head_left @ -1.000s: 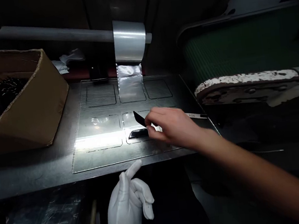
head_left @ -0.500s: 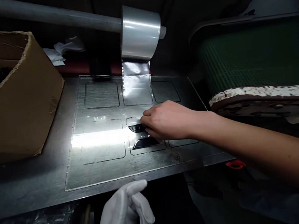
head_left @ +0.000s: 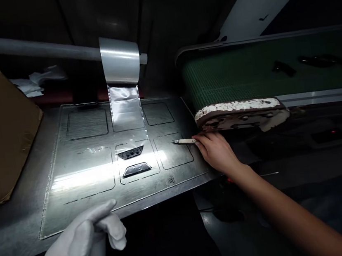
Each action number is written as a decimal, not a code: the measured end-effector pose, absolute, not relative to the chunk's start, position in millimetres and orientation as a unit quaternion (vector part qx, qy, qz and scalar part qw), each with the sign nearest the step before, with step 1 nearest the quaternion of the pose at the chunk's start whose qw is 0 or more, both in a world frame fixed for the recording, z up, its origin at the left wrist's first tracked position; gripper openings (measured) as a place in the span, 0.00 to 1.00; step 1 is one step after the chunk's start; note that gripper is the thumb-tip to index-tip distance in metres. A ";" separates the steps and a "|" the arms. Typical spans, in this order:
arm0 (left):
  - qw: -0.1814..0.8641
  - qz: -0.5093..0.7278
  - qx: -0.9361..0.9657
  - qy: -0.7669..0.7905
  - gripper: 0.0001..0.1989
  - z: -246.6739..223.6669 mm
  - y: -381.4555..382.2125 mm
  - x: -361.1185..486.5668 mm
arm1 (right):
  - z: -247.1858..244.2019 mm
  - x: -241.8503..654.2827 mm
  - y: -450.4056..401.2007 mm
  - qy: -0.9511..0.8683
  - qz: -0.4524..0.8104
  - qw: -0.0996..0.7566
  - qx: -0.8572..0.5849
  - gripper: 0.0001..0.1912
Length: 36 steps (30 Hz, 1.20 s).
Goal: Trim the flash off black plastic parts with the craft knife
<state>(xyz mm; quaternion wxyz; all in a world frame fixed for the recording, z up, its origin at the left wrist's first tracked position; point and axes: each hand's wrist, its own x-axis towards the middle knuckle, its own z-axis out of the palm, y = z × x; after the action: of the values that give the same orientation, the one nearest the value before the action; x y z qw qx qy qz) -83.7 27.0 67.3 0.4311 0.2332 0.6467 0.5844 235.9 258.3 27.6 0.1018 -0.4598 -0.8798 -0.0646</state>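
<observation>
My right hand is bare and closed round the end of a craft knife, a slim pale handle with a dark metal blade tip pointing left over the clear sheet. Two black trapezoid plastic parts, an upper one and a lower one, lie inside a marked outline on that sheet. In a white glove, my left hand hovers at the sheet's near edge, index finger stretched and the others loosely bent, holding nothing. Clear film hangs from a roll down onto the sheet.
A cardboard box stands on the left of the metal table. To the right, a green conveyor belt carries several dark parts. The roll sits on a grey bar, with crumpled white paper below it.
My right hand has left the black parts and moved right, now holding the craft knife. Both black parts lie uncovered. The view has swung right, showing more of the conveyor.
</observation>
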 end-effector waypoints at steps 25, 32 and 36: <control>0.095 0.216 0.678 0.696 0.13 43.6 133.0 -143.7 | 79.9 91.6 235.9 -0.961 0.111 0.059 -0.246 0.16; 0.103 0.190 0.686 0.695 0.14 38.6 128.2 -144.5 | 83.4 82.0 245.7 -0.970 0.058 -0.025 -0.237 0.17; 0.110 0.188 0.685 0.695 0.16 37.6 129.7 -146.1 | 85.2 152.9 258.1 -0.958 0.043 -0.026 -0.282 0.16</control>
<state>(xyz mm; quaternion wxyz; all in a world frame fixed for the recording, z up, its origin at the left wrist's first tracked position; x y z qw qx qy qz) -146.1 129.7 37.6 0.1101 0.6851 0.6952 0.1875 152.9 258.1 85.2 -0.0260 -0.2822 -0.9581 0.0425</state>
